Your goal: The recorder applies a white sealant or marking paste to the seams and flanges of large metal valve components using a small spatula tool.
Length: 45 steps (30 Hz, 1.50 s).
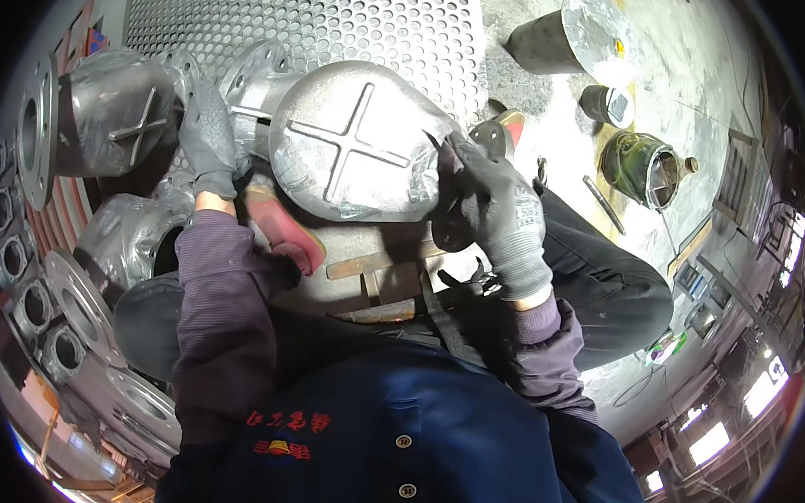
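The left hand (210,141) grasps the far-left flange of the grey metal casting (353,144); the right hand (500,211) clasps its right rim. Its cross-marked face points up, long axis left-right.

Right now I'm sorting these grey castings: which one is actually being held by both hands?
The casting with the raised cross at centre: the left hand grips its flange side, the right hand its rim. The others, stacked at left, go untouched.

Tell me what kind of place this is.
Likely a metal foundry or fabrication workshop: grey cast valve bodies with flanges stacked at the left, a perforated steel sheet, and paint cans on a dusty concrete floor.
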### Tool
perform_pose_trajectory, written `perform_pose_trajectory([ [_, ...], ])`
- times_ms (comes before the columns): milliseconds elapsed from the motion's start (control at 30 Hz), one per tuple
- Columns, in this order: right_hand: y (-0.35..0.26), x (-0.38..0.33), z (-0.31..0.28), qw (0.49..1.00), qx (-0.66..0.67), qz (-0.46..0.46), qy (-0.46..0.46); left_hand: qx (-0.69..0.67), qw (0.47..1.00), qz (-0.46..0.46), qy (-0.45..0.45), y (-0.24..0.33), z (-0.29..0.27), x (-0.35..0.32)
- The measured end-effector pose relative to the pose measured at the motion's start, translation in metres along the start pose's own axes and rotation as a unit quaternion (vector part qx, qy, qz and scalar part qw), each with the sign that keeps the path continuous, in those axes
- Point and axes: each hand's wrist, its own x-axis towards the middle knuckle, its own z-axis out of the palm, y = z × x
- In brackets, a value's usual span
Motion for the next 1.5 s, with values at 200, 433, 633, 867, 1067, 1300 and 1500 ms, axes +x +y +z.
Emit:
perform_pose_trajectory([
  [200, -0.011, 0.001, 0.007, 0.997, -0.053, 0.06, -0.007, 0.162, 0.985, -0.049, -0.024, 0.036, 0.0, -0.002],
  [433, -0.009, 0.002, 0.022, 0.988, -0.141, 0.061, -0.029, 0.113, 0.993, -0.025, -0.015, 0.029, 0.0, 0.001],
  [633, -0.009, 0.005, 0.005, 0.999, 0.001, 0.013, -0.037, 0.158, 0.98, -0.122, -0.005, 0.034, -0.002, 0.0],
  [867, -0.003, 0.009, 0.001, 0.997, 0.002, 0.059, -0.048, 0.113, 0.993, -0.04, -0.007, 0.002, -0.003, 0.002],
  [1067, 0.004, 0.011, 0.004, 0.996, 0.046, 0.082, -0.011, 0.109, 0.991, -0.076, -0.012, 0.016, 0.002, 0.003],
  [1300, 0.0, -0.005, -0.016, 0.977, 0.163, 0.11, -0.081, 0.129, 0.992, -0.007, 0.006, 0.043, 0.001, -0.006],
  [1500, -0.008, -0.028, 0.015, 0.979, 0.155, 0.131, 0.019, 0.157, 0.983, -0.088, -0.02, 0.038, -0.002, 0.001],
])
